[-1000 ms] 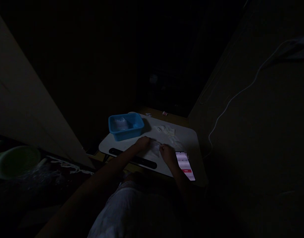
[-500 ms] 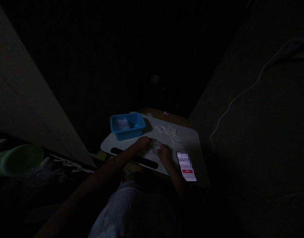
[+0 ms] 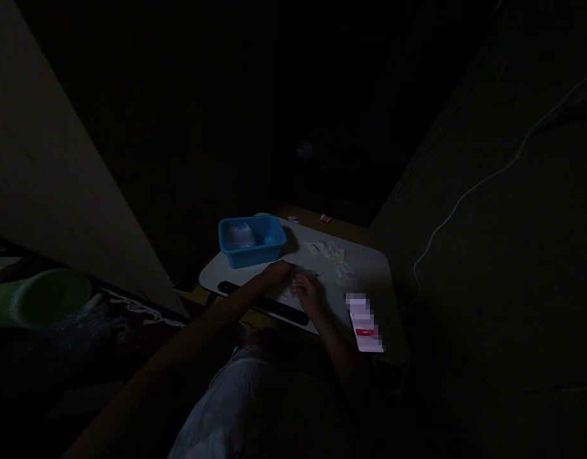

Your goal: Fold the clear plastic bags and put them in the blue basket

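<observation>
Over the white folding table (image 3: 245,275), my left hand (image 3: 278,273) is closed, its fingers on a crumpled, thin clear plastic bag (image 3: 307,273). Just to the right is my right hand (image 3: 307,294), its fingers slightly curled and apart beside the plastic, with nothing plainly gripped. Dim light hides much of the plastic between the hands. Beyond my left hand stands a blue plastic basin (image 3: 253,256) with a clear plastic packet (image 3: 240,236) inside. Several flat, whitish pieces (image 3: 332,251) lie on the table past my right hand.
A lit phone (image 3: 365,325) lies at the table's right side. Along the near edge runs a dark slot (image 3: 279,308). A white cable (image 3: 459,207) hangs along the right wall. On the left are a green container (image 3: 54,296) and crumpled plastic (image 3: 90,331).
My right hand has loosened from its grip on the plastic and its fingers have come apart. My left hand stays closed near the same spot. The view has shifted slightly.
</observation>
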`<move>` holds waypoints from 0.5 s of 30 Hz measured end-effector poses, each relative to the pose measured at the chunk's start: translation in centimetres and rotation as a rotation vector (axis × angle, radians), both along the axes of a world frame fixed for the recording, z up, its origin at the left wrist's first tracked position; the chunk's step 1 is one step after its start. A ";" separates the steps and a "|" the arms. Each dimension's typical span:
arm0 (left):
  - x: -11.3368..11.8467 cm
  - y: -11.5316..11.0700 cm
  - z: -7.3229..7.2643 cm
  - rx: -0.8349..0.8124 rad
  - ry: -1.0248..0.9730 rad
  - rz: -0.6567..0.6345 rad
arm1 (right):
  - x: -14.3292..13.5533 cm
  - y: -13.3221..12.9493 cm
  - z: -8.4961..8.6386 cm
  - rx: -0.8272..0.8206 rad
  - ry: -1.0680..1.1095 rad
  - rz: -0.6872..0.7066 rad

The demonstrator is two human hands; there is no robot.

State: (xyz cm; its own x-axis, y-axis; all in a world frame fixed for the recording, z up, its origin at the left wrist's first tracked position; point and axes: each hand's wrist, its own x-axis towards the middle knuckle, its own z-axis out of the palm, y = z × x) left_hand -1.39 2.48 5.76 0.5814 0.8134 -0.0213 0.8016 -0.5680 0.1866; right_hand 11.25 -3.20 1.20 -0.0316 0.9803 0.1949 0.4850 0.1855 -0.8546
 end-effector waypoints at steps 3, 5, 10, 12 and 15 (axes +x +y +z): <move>-0.4 0.3 -0.2 0.003 -0.012 0.000 | 0.1 -0.3 -0.5 -0.025 -0.041 0.017; -0.6 0.4 -0.4 0.004 -0.026 -0.011 | 0.0 -0.7 -0.6 -0.011 -0.091 0.044; -0.7 0.7 -0.7 0.009 -0.069 -0.065 | -0.3 -1.4 0.4 0.014 -0.278 0.096; -0.8 0.7 -0.7 0.004 -0.083 -0.091 | -0.4 -1.5 0.7 0.090 -0.377 0.146; -1.1 0.6 -0.6 -0.017 -0.107 -0.140 | -0.4 -1.5 0.9 0.207 -0.516 0.236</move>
State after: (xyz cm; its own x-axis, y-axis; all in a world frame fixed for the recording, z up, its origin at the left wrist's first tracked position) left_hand -2.44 3.10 5.13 0.6884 0.7245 0.0334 0.6902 -0.6685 0.2769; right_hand 10.81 -4.69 2.11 -0.3847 0.8786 0.2829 0.7527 0.4760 -0.4548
